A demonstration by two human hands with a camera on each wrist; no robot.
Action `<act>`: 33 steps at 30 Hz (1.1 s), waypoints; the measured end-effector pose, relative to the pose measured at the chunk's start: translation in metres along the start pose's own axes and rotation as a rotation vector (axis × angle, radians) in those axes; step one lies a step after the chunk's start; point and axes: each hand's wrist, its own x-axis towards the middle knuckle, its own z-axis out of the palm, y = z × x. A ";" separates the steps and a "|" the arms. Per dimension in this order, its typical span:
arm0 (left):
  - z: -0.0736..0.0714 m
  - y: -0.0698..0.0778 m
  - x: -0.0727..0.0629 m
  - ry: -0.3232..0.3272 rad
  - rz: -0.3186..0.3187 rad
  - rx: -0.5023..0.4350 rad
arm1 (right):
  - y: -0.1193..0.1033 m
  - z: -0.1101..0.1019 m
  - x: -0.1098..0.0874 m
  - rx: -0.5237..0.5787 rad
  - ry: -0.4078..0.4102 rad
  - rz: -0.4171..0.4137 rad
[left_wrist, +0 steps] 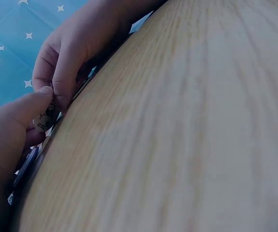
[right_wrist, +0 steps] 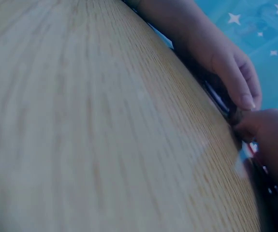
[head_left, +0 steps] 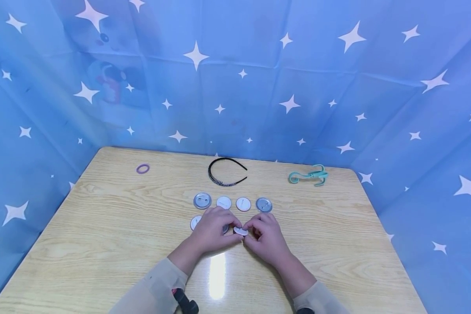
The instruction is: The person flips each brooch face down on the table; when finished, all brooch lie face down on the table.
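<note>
Between both hands, low over the wooden table, is a round pin-back button badge [head_left: 240, 231], its pale back facing up in the head view. My left hand [head_left: 215, 230] pinches its left edge between thumb and fingers. From the other side my right hand [head_left: 268, 239] holds it by thumb and fingertips. In the left wrist view the badge [left_wrist: 44, 120] shows a printed face with dark figures. Fingers cover much of it in the right wrist view. Beyond the hands lie a silver-backed badge [head_left: 202, 200], two white-backed badges [head_left: 223, 202] and another silver-backed badge [head_left: 264, 205].
Another white badge [head_left: 195, 222] lies left of the left hand, and one more is partly hidden beneath it. Farther back are a purple ring [head_left: 143, 168], a black toothed headband [head_left: 221, 183] and a teal hooked object [head_left: 308, 175]. A blue starry curtain [head_left: 235, 87] hangs behind the table [head_left: 102, 244].
</note>
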 end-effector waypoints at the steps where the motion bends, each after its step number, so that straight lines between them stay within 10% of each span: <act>1: 0.000 0.000 0.000 -0.001 -0.001 0.000 | 0.000 0.000 0.000 0.000 -0.001 -0.001; 33: 0.002 0.000 -0.001 -0.004 -0.015 0.012 | -0.002 -0.005 -0.001 0.051 0.051 0.038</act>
